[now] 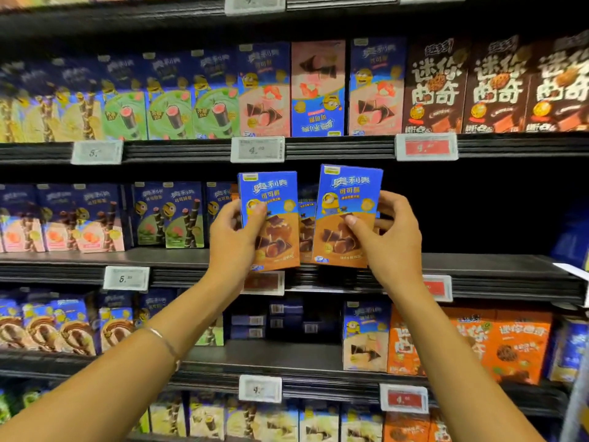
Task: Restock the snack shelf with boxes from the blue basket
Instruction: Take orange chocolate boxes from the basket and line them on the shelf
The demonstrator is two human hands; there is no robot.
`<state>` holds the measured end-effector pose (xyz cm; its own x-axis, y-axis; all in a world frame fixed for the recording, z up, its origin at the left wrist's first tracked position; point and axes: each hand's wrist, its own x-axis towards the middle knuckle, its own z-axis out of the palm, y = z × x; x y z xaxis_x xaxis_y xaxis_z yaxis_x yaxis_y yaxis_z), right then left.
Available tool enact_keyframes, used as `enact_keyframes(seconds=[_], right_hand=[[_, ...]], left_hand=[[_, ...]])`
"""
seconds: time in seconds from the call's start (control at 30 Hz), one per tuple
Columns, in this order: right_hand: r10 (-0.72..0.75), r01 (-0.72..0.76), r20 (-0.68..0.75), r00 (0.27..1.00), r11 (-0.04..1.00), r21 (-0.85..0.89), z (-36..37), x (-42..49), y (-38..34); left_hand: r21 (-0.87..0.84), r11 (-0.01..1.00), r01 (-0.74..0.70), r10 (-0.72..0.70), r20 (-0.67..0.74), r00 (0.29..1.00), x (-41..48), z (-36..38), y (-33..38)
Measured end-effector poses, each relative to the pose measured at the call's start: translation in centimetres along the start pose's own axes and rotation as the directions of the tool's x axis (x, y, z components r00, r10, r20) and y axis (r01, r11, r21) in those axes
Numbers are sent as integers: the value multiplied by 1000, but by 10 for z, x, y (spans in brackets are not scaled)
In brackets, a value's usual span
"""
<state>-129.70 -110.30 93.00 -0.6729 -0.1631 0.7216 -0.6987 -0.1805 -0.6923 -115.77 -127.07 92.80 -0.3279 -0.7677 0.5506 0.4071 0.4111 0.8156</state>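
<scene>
The left box [271, 218] and right box [347, 215] you hold are smooth printed card with a slight sheen. The shelf [178, 258] looks matt black, its front edge ribbed. Price tag [257, 149]: pale plastic frame. Bracelet [162, 341]: thin bright metal.

Head-worn view, close, facing shelf [478, 266]

Two hands, the left hand [229, 247] and the right hand [392, 247], hold one blue-and-orange box apiece, the left box [271, 193] and the right box [347, 193]; a third box [306, 231] of the same kind stands between them. On the row above stand three green boxes [169, 113], three pink boxes [264, 106] and three brown boxes [433, 87], with those at far left too blurred to count. Three price tags [257, 149] line that row's edge: two white, one red.
</scene>
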Motion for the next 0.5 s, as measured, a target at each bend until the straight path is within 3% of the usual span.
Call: enact_keyframes(seconds=[0.13, 0.33, 0.5], right_hand=[[-60, 59, -3, 998, 991, -121, 15, -4, 11], [-102, 82, -36, 994, 929, -362, 30, -11, 26], [30, -42, -42, 999, 941, -335, 32, -12, 33]], left_hand=[[-11, 1000, -26, 24, -128, 991, -3, 4, -14], [294, 956, -15, 63, -153, 986, 6, 12, -32], [238, 971, -30, 36, -17, 999, 11, 11, -40]])
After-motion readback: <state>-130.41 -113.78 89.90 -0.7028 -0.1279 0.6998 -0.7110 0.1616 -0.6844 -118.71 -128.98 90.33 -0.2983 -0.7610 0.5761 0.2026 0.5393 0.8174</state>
